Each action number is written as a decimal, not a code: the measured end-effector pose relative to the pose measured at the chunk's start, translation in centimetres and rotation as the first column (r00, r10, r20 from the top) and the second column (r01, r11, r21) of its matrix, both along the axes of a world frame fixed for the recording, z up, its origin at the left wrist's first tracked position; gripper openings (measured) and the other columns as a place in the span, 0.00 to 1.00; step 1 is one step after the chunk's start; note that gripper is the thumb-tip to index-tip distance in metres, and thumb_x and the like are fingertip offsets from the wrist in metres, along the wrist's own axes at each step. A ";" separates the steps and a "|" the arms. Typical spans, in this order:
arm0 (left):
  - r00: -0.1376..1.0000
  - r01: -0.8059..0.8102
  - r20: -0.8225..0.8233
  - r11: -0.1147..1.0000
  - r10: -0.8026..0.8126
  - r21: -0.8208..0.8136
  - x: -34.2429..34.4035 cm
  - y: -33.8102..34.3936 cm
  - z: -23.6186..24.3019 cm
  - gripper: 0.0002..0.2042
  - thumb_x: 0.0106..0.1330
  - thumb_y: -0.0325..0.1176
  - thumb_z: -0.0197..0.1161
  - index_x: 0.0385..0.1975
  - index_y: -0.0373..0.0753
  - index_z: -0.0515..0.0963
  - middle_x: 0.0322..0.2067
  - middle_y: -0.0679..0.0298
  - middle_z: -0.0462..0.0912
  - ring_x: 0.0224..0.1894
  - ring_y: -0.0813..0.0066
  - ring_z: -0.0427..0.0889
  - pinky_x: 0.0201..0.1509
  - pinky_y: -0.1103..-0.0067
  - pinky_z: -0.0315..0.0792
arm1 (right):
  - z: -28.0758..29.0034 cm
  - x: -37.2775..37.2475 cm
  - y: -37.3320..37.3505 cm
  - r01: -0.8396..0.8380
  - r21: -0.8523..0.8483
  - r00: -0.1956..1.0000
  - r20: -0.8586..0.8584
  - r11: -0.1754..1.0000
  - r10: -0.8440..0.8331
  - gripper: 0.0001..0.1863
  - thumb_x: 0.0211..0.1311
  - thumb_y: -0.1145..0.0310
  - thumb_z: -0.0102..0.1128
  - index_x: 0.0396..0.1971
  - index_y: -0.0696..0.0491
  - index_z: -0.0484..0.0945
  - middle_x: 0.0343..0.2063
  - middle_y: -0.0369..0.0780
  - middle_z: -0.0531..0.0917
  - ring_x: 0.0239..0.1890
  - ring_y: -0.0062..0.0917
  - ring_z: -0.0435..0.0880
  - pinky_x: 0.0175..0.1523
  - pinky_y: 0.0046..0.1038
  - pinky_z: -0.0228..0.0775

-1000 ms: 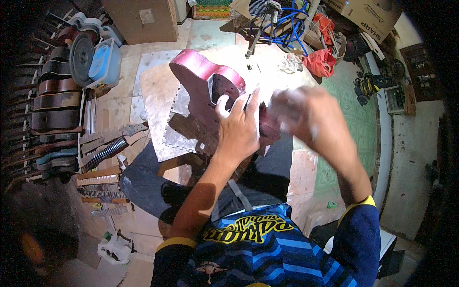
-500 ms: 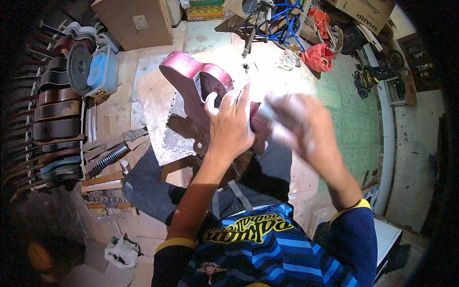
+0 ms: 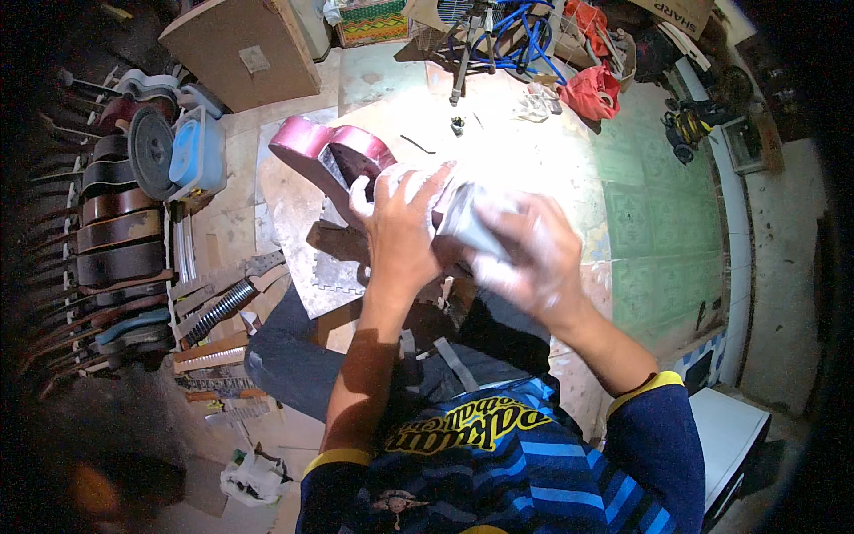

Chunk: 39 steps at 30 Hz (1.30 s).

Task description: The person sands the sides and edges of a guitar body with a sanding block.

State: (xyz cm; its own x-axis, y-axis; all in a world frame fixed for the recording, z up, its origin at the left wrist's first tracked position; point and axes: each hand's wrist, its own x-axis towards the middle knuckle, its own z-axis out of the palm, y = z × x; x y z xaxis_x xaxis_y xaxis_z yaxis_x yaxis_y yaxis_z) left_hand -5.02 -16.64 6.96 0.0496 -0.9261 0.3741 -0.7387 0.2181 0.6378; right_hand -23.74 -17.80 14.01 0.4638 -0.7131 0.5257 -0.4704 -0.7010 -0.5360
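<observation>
A maroon-pink guitar body point(image 3: 307, 160) with glossy curved sides lies tilted over my lap, its rounded end pointing up and left. Across its middle, my left hand point(image 3: 400, 222) grips it, thumb raised at the left side and fingers stretched over the top, dusted white. My right hand point(image 3: 538, 258), blurred by motion and also whitened, holds a folded grey sheet of what looks like sandpaper point(image 3: 476, 227) against the end of the body nearest it. Both hands hide that end.
Several guitar bodies point(image 3: 120, 222) stand in a row along the left. A clear tub with a blue lid point(image 3: 191, 151) sits beside them. Tools point(image 3: 222, 311) lie left of my knee. Ahead are a cardboard box point(image 3: 245, 58), blue tubing point(image 3: 525, 40) and a red bag point(image 3: 592, 93).
The guitar body and my left hand have shifted left in the picture. My right hand has moved left and slightly down with the grey sheet, now close beside my left hand.
</observation>
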 end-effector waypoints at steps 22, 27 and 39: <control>0.989 -0.130 -0.075 0.987 0.124 -0.092 4.6 0.0 0.7 0.41 0.45 0.43 0.80 0.61 0.33 0.71 0.59 0.46 0.76 0.64 0.50 0.71 0.71 0.58 0.61 | -10.5 4.3 -3.3 0.244 0.437 0.780 0.442 0.866 -0.442 0.24 0.53 0.67 0.77 0.49 0.60 0.81 0.44 0.47 0.85 0.48 0.31 0.86 0.55 0.32 0.77; 0.935 -0.193 -0.320 0.977 0.153 -0.094 4.4 0.5 0.2 0.29 0.60 0.33 0.72 0.59 0.25 0.72 0.58 0.46 0.82 0.62 0.61 0.79 0.69 0.66 0.69 | -13.4 4.3 -0.7 0.246 0.444 0.789 0.424 0.862 -0.444 0.26 0.54 0.68 0.76 0.53 0.60 0.79 0.45 0.47 0.85 0.49 0.32 0.86 0.57 0.31 0.77; 0.819 -0.191 -0.572 0.963 0.048 -0.192 5.6 2.3 -0.6 0.28 0.73 0.49 0.45 0.34 0.26 0.81 0.42 0.46 0.85 0.54 0.49 0.81 0.65 0.61 0.68 | -11.3 5.7 3.4 -0.116 0.684 0.775 0.516 0.720 -0.366 0.26 0.62 0.72 0.73 0.57 0.61 0.75 0.49 0.43 0.85 0.50 0.23 0.83 0.57 0.26 0.75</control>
State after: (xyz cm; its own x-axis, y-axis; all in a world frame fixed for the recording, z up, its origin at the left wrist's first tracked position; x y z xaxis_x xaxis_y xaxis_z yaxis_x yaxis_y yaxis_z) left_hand 0.55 -14.29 6.39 0.4199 -0.7892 0.4481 -0.3015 0.3444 0.8891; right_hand -18.08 -14.37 2.74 0.1151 -0.9931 0.0225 0.0503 -0.0168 -0.9986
